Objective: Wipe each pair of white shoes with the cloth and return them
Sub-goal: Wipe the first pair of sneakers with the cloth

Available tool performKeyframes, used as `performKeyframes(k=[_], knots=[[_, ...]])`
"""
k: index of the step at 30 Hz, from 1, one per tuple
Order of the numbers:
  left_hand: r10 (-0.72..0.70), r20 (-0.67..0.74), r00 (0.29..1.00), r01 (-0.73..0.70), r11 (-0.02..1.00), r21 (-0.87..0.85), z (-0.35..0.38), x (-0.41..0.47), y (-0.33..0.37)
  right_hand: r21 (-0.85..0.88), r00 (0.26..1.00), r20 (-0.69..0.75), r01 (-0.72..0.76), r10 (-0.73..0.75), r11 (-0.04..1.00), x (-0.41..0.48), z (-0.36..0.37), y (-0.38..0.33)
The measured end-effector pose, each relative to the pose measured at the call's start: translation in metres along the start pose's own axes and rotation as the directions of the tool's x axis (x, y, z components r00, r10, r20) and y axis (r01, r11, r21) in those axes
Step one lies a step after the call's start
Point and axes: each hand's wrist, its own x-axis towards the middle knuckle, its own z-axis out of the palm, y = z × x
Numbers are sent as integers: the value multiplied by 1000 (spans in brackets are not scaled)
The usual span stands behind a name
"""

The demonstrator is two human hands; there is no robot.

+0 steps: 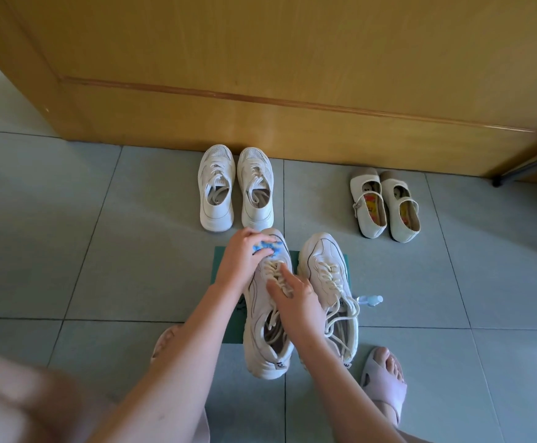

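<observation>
Head view. We find the left hand (241, 260) clenched round the blue cloth (265, 247), pressing it to the toe of the near-left sneaker (260, 318). The right hand (296, 295) grasps nothing: its fingers lie straight across the laces, in our judgement to pin the shoe against the rubbing. The partner sneaker (324, 260) stands just beside it on the right, both on a green mat (222, 266), presumably to spare the floor (133, 219). A small spray bottle (371, 300) lies just right of the pair, within reach. Two further white pairs, laced sneakers (236, 190) and strap shoes (385, 206), stand farther off against the wooden panel (260, 59), apparently their return place. Fingers hide most of the cloth and laces hide the bottle's left end. We cannot identify the blurred mass at near left.
</observation>
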Motion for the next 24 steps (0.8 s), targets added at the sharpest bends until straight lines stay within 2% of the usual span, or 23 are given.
performKeyframes(k=[5, 9, 12, 14, 16, 19, 24], knots=[[-66, -67, 996, 66, 998, -2, -3, -5, -8, -44, 999, -43, 28, -30, 999, -4, 6, -2], [-154, -116, 981, 156, 988, 16, -3, 4, -10, -34, 999, -34, 27, -28, 999, -3, 4, -2], [-164, -133, 978, 165, 986, -3, -3, 13, -8, -12, 1000, -15, 17, -17, 1000, -2, 1, -1], [-132, -117, 984, 130, 991, -27, -3, 18, -3, -11, 1000, -8, 21, -21, 1000, -2, 1, -1], [-31, -21, 999, 31, 999, 15, -2, 23, 2, -17, 1000, -5, 18, -18, 1000, -2, 2, 0], [104, 133, 986, -119, 986, 113, -2, 32, 6, -17, 1000, -13, 11, -12, 1000, -1, 4, 1], [188, 217, 958, -236, 947, 218, -5, 49, 7, -42, 999, -32, 15, -16, 999, -4, 4, 1]])
